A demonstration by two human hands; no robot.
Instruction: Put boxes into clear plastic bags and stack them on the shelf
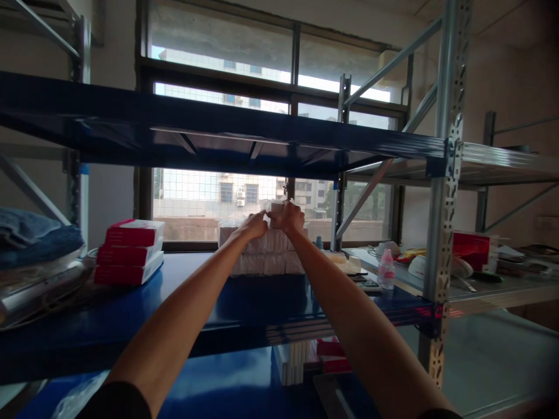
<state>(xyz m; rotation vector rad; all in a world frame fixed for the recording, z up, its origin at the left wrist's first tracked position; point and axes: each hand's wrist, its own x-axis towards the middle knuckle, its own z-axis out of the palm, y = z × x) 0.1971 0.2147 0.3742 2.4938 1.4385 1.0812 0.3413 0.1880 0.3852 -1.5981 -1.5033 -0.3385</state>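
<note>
A stack of small white boxes in clear plastic wrap [264,263] stands on the blue shelf [187,302], close to the window. Both arms reach forward to its top. My right hand [289,217] is closed around a small wrapped box [275,207] at the top of the stack. Beside it, my left hand [254,226] has its fingers curled and pinched at the left side of that same box. The fingertips and the lower part of the box are partly hidden, and the backlight darkens them.
Red and white boxes [130,253] are piled at left beside folded blue cloth [37,238]. A pink-labelled bottle [386,269] stands at right near a metal upright [441,233]. An upper blue shelf [244,131] crosses above my hands. More boxes [292,364] sit below.
</note>
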